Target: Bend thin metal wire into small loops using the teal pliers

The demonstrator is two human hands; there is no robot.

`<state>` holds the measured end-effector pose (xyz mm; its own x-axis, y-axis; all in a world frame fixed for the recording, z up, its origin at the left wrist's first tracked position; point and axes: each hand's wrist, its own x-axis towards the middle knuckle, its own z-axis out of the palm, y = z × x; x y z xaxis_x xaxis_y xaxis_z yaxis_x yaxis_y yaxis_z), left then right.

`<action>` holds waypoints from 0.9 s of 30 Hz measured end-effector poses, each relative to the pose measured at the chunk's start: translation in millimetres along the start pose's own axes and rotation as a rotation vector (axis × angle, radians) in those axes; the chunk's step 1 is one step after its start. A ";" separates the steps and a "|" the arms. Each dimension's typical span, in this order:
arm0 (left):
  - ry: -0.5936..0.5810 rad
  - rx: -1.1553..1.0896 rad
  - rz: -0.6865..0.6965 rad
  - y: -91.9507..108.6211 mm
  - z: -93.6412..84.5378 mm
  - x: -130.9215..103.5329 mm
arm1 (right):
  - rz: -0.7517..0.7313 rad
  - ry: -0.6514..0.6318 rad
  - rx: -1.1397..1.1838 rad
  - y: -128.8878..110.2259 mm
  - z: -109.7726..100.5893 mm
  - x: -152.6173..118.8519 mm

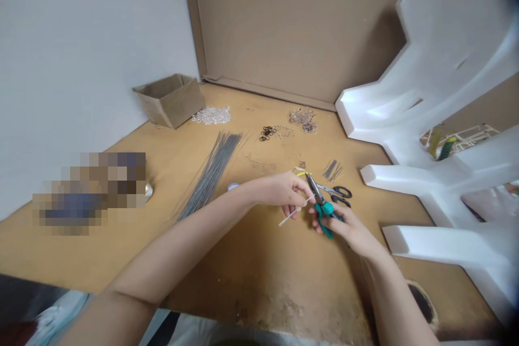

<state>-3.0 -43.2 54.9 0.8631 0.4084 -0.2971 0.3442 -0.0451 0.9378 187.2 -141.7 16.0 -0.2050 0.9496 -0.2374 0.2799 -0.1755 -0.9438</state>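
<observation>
Over the middle of the wooden table (259, 259), my left hand (292, 192) is closed on thin wires (288, 218), whose ends stick out toward the lower left. My right hand (338, 224) is wrapped round the handles of green-handled pliers (324, 210), close beside my left fingers. The pliers' metal jaws point up and left, and the wires run up to them; whether the jaws touch the wire is too small to tell. Black-handled scissors (339, 192) lie just behind the pliers. A long bundle of grey wires (214, 173) lies left of my hands.
A cardboard box (172, 102) stands at the back left beside a pile of clear pieces (213, 114). Black rings (266, 133), a small metal pile (304, 119) and short wires (333, 170) lie farther back. A white structure (409, 178) borders the right side.
</observation>
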 end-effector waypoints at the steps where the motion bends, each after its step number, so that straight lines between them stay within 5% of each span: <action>1: -0.007 -0.003 -0.004 0.1 0.2 -0.1 | 0.006 -0.006 0.011 0.3 0.1 0.1; 17: 0.000 0.010 -0.039 -4.5 -2.9 2.4 | 0.011 0.093 -0.168 4.1 5.7 3.8; 27: -0.073 -0.060 -0.097 -25.9 -16.2 12.1 | 0.060 0.203 -0.357 14.6 13.5 14.8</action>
<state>-7.5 -22.3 29.9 0.8520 0.3406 -0.3975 0.4069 0.0468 0.9123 175.6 -133.8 -4.4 0.0005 0.9787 -0.2054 0.6007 -0.1645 -0.7824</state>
